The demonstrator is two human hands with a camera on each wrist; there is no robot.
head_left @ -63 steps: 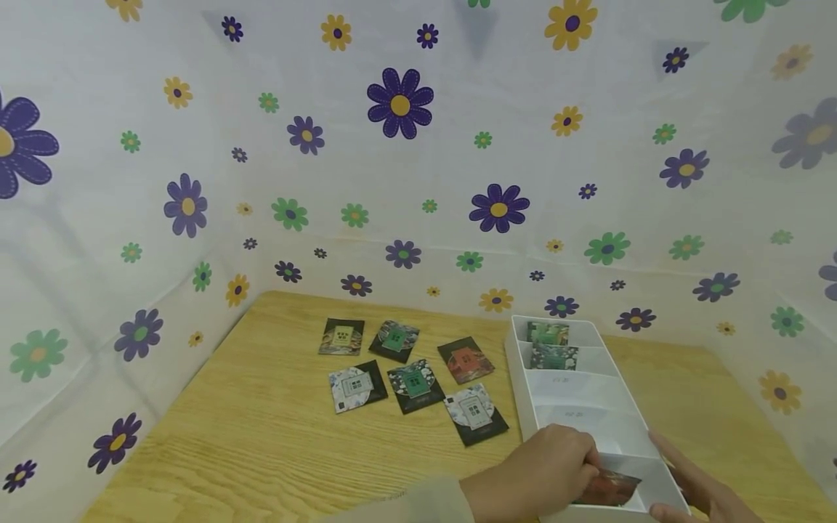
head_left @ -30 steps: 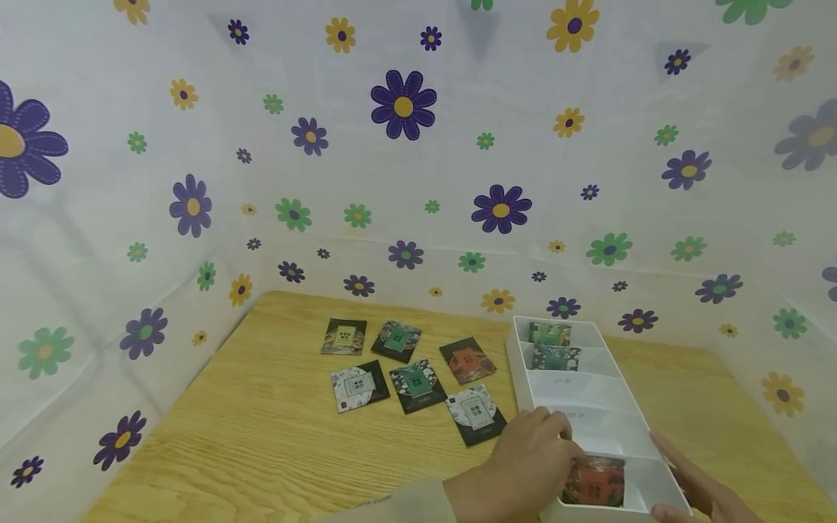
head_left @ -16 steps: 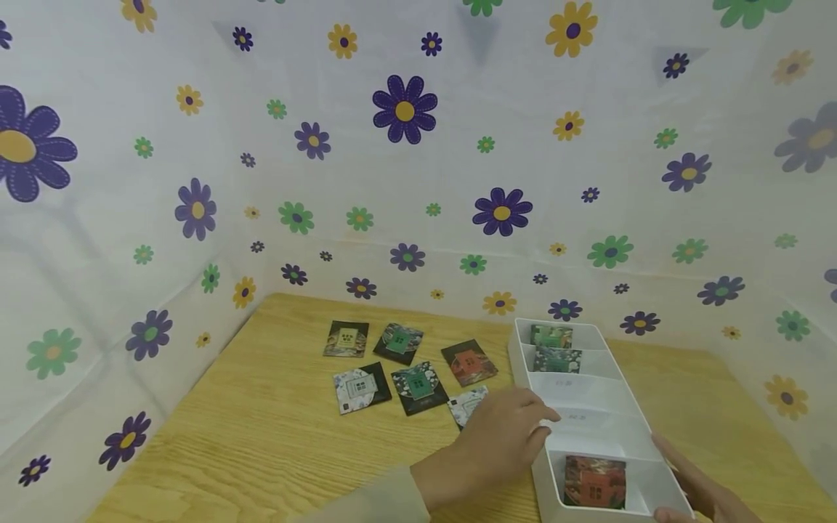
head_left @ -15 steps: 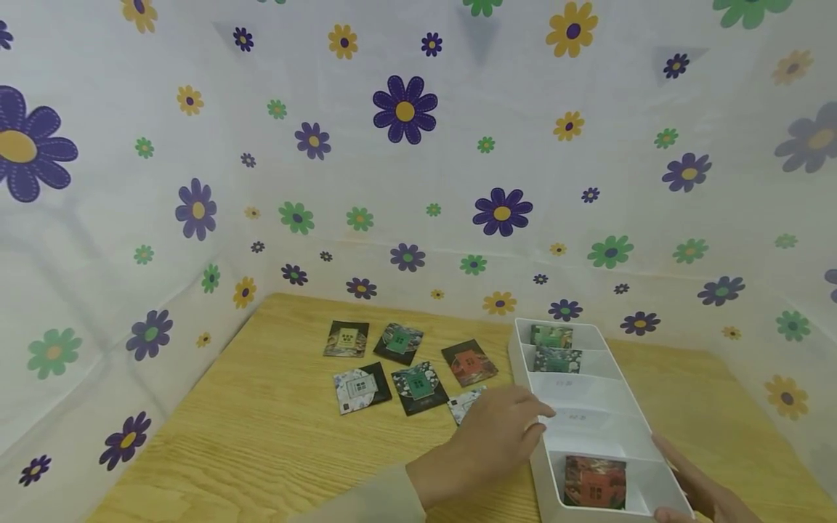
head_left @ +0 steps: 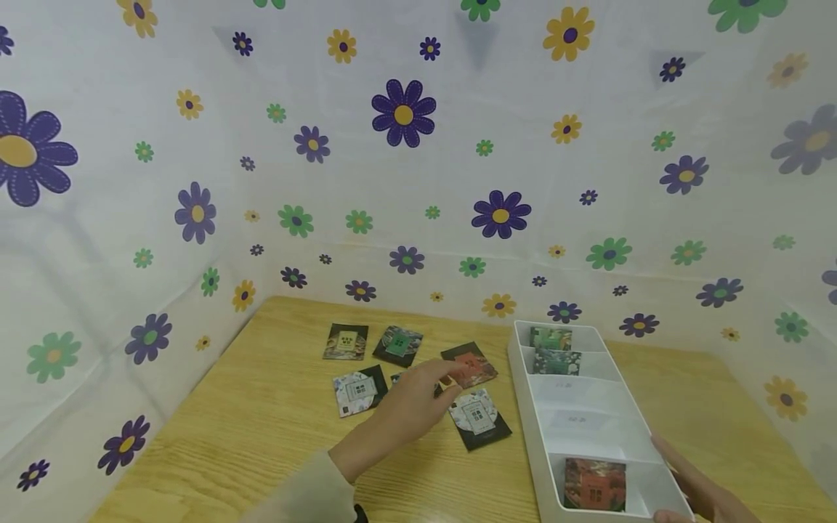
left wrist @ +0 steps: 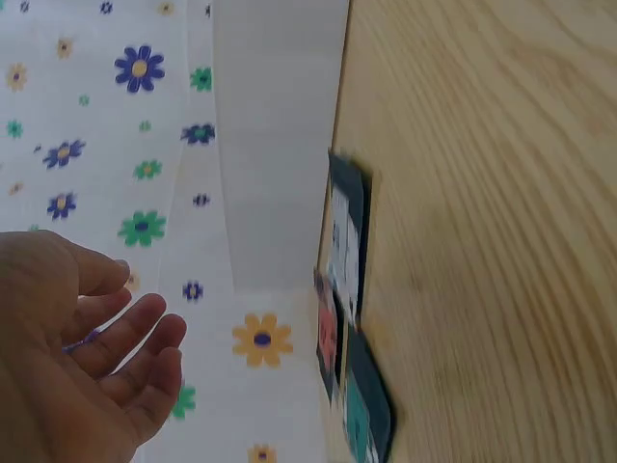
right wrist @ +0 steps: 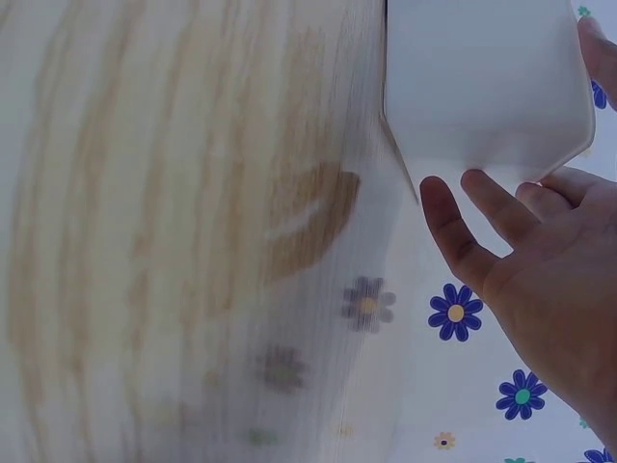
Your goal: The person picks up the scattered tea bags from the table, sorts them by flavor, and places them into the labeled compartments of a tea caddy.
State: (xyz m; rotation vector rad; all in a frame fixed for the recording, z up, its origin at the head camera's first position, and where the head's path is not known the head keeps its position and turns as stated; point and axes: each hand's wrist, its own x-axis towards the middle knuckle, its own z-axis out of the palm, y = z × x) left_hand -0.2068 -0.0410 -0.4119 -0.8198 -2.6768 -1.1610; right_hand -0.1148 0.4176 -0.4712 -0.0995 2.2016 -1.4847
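My left hand (head_left: pixel 413 405) hovers above the sachets on the table, fingers loosely bent and nothing between them. Its fingertips are nearest the red-labelled sachet (head_left: pixel 482 375) and the white-patterned sachet (head_left: pixel 480 419). A green-labelled sachet (left wrist: pixel 367 410) is mostly hidden under the hand in the head view. At the right, my right hand (head_left: pixel 706 485) holds the near right corner of a long white divided box (head_left: pixel 535 439), fingers along its outer wall and thumb at the rim. One red-labelled sachet (head_left: pixel 595 485) stands in the box's nearest compartment.
Farther left lie a yellow-labelled sachet (head_left: pixel 346 341), another green-labelled sachet (head_left: pixel 398 345) and a second white-patterned sachet (head_left: pixel 358 390). The two far compartments hold sachets (head_left: pixel 556 362); the middle dividers bear faint writing. A flower-printed sheet (head_left: pixel 314 189) encloses the wooden table (head_left: pixel 261 421).
My left hand let go of the red-labelled sachet in the near compartment, then moved left and away from me over the loose sachets. The right hand has stayed on the box.
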